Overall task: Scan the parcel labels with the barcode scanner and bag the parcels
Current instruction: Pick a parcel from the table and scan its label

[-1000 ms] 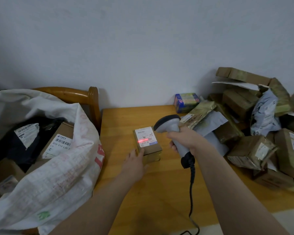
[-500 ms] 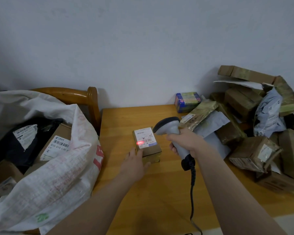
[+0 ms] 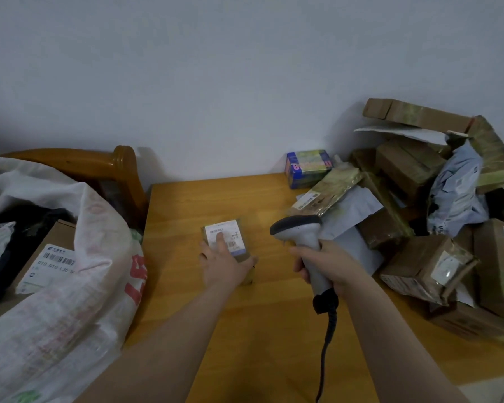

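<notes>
A small brown parcel [image 3: 234,234] with a white barcode label lies on the wooden table [image 3: 204,199]. My left hand [image 3: 224,266] covers its near side, with the index finger on the label, the thumb at the right edge and the other fingers at the left edge. My right hand [image 3: 329,266] grips the handle of the grey barcode scanner [image 3: 298,228], just right of the parcel, head turned toward it. No red scan line shows on the label. A white woven sack [image 3: 70,301] stands open at the left, holding a labelled carton [image 3: 48,257] and dark bags.
A heap of brown boxes and grey mailers [image 3: 428,263] fills the table's right side. A blue box [image 3: 307,168] sits by the wall. The scanner's black cable [image 3: 328,338] hangs over the front edge. A wooden chair back [image 3: 122,167] rises behind the sack.
My left hand moved from the parcel's near edge up onto its top and sides. The red scan line on the label has gone out. The scanner stays beside it.
</notes>
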